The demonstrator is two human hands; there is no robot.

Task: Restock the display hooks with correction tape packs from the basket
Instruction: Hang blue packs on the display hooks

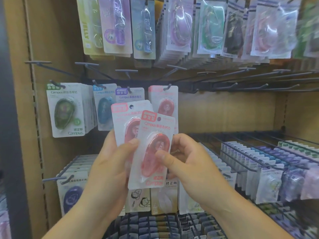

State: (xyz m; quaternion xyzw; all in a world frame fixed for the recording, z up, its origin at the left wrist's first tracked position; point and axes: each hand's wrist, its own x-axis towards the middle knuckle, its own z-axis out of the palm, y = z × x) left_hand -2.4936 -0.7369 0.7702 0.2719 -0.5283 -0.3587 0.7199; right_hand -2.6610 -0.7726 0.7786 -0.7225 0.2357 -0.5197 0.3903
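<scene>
Left grip (110,163) and right grip (188,163) raised close together, both curled in a pinch.

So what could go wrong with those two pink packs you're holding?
1. The front pink pack and rear pink pack overlap, pinched by the left hand and right hand. When they are pulled apart, one might slip and drop onto the lower packs.
2. The hang hole is small, so it could miss the hook.
3. The purple pack next door has the same shape, so a pink one could end up on the wrong hook.
</scene>
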